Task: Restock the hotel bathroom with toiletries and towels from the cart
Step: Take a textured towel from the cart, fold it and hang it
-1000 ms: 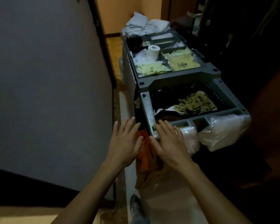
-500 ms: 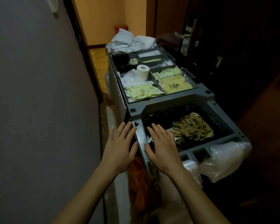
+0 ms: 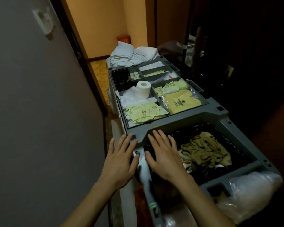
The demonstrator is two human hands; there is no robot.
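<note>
The grey plastic housekeeping cart (image 3: 179, 118) stands along a grey wall (image 3: 39, 112). Folded white towels (image 3: 131, 55) are heaped at its far end. Its divided top tray holds a white toilet paper roll (image 3: 143, 89), pale yellow sachets (image 3: 144, 113) and a yellow cloth pouch (image 3: 180, 101). Nearer, a black-lined bin holds a crumpled olive cloth (image 3: 205, 149). The left hand (image 3: 120, 161) is spread flat at the cart's near left corner. The right hand (image 3: 164, 156) is spread flat over the bin's left edge. Neither grasps anything. A clear plastic bag (image 3: 252, 194) bulges at the near right end.
</note>
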